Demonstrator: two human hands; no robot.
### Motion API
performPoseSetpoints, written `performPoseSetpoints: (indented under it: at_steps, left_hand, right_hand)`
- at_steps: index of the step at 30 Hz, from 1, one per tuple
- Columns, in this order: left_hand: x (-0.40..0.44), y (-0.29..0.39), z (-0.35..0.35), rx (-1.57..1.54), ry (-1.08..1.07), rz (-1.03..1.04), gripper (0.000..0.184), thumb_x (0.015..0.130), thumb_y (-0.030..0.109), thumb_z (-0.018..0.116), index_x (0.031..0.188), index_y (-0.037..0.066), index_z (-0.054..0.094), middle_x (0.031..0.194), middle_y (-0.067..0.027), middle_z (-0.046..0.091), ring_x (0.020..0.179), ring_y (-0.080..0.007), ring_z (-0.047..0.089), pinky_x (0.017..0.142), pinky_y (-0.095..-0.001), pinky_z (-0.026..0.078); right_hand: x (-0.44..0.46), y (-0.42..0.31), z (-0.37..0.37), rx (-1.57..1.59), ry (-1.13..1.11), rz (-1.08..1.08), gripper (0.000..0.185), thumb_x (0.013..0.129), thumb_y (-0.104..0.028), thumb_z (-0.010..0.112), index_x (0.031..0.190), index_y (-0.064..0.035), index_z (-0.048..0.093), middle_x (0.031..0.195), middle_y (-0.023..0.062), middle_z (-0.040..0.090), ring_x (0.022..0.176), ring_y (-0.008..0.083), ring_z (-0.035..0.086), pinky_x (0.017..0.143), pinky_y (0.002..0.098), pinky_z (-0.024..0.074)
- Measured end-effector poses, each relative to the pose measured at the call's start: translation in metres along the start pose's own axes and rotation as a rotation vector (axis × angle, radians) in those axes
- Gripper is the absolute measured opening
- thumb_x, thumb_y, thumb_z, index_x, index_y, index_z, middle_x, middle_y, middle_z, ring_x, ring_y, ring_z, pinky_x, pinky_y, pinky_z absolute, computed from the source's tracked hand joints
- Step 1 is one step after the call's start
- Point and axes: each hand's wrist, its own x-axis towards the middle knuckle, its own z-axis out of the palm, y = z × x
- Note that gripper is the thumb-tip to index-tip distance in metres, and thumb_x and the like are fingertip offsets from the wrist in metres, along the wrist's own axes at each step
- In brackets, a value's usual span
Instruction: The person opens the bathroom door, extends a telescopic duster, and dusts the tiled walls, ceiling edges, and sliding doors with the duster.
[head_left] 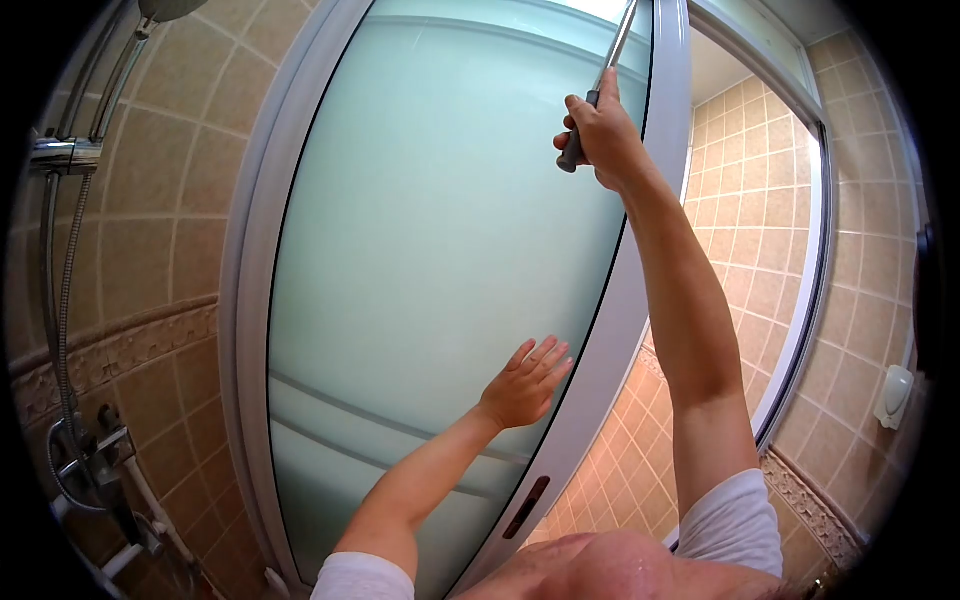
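My right hand (605, 130) is raised high and wrapped around the dark grey grip of a metal-rod tool (570, 152). The rod runs up along the right side of the frosted glass panel (430, 230); its far end is out of view, so I cannot tell the tool's kind. Lower down, my left hand (525, 385) lies with fingers stretched out against the glass, or very near it, and holds nothing. A pale metal frame (580, 430) surrounds the glass of this door, with a dark recessed pull (527, 507) low on its right side.
Left of the door, a shower rail with a hose (72, 250) and a shower head (165, 8) stands against the tiled wall (150, 180). A doorway (755, 200) opens on the right onto more tiles. A white wall fitting (894, 398) is at far right.
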Motion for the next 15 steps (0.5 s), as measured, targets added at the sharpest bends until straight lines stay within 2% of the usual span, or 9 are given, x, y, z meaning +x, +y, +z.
performPoseSetpoints:
  at_steps: [11,15]
  left_hand:
    - [-0.001,0.0,-0.002,0.03,-0.021,0.011,0.044,0.072,0.011,0.046,0.116,0.009,0.049,0.132,-0.0087,0.04,0.127,-0.0238,0.03,0.107,-0.0399,0.016]
    - [-0.001,-0.001,-0.003,0.049,-0.022,0.013,0.044,0.072,0.011,0.047,0.116,0.009,0.049,0.132,-0.0083,0.039,0.127,-0.0236,0.03,0.107,-0.0398,0.017]
  right_hand:
    - [-0.006,0.002,0.007,-0.024,-0.027,0.002,0.075,0.089,-0.017,0.044,0.137,-0.0084,-0.012,0.082,0.0108,0.046,0.058,0.016,0.057,0.043,0.0289,0.0473]
    - [-0.023,-0.001,-0.002,-0.008,-0.02,-0.01,0.074,0.088,-0.015,0.045,0.138,-0.0081,-0.009,0.078,0.0092,0.046,0.057,0.0157,0.056,0.042,0.0284,0.0452]
